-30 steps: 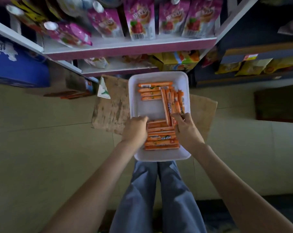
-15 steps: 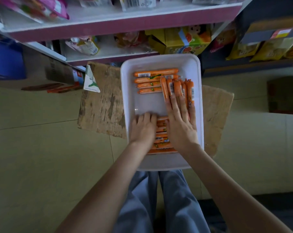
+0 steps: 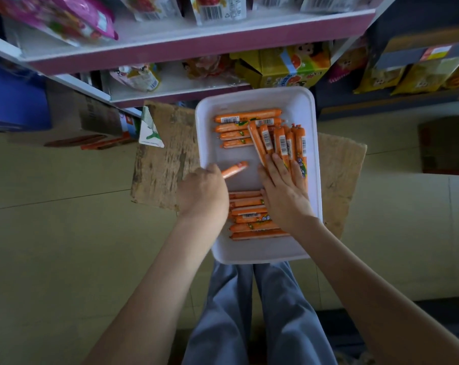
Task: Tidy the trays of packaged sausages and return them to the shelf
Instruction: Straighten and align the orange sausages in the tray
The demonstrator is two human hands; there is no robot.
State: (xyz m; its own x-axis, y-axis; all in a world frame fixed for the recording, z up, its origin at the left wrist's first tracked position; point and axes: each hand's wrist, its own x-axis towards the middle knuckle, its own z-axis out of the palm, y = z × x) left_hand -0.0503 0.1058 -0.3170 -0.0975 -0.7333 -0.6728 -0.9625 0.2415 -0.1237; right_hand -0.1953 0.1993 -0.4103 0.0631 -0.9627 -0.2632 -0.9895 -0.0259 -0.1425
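White tray (image 3: 245,181) lies bare around sausage (image 3: 234,169) in left hand (image 3: 202,193).

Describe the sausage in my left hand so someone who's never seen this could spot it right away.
Find the white tray on the cardboard below the pink-edged shelf. Over its bare middle strip, the left hand grips one orange sausage. It alone points slantwise and apart, while the other sausages lie packed in groups.

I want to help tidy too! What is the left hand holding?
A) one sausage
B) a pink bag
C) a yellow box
A: the left hand grips a single sausage over the tray, while the right hand lies flat on other sausages.
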